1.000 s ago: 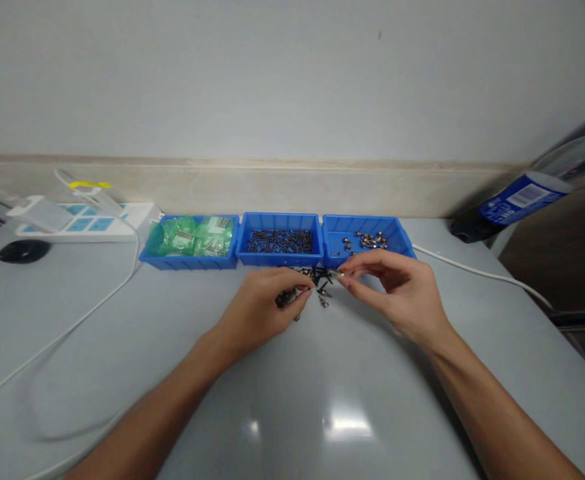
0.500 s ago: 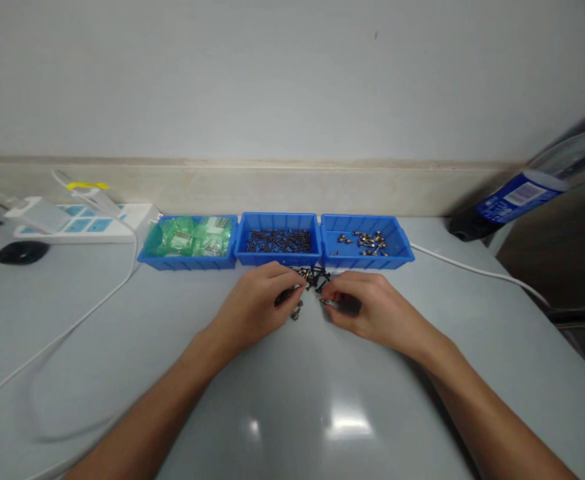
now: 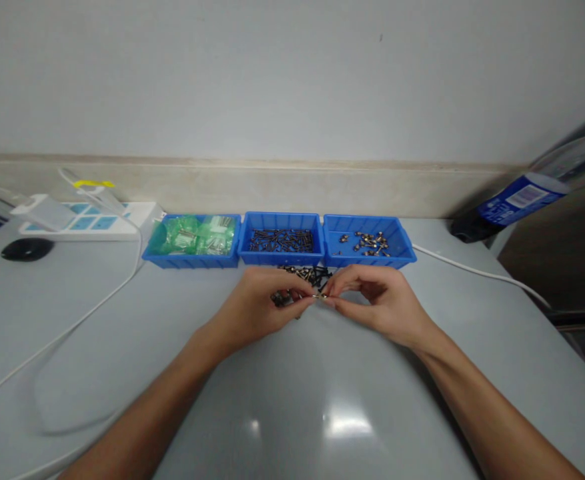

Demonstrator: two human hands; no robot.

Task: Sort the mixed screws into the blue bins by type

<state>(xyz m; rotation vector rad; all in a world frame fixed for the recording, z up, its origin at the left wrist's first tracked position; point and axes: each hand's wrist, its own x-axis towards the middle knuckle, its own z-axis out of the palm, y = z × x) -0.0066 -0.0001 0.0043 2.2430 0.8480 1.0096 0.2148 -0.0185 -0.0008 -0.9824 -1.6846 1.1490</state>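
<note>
Between the fingertips of both hands is a small metal screw (image 3: pixel 319 296), brassy and shiny. My left hand (image 3: pixel 267 300) pinches its left end with thumb and forefinger. At its right end, my right hand (image 3: pixel 372 297) grips it in the same way. A loose pile of dark and brassy screws (image 3: pixel 308 274) lies on the table just behind the fingertips, partly hidden by my left hand. Beyond it, the middle blue bin (image 3: pixel 280 259) contains many dark screws, and the right blue bin (image 3: pixel 372 262) contains several brassy ones.
The left blue bin (image 3: pixel 190 263) holds green plastic packets (image 3: pixel 197 237) of metal parts. Left of it are a white power strip (image 3: pixel 102 230), a black mouse (image 3: pixel 27 249) and a white cable (image 3: pixel 97 303). A bottle with a blue label (image 3: pixel 517 200) leans at the right. A wall (image 3: pixel 292 87) rises behind.
My hands have come together from slightly apart. The small screw now spans the fingertips of both.
</note>
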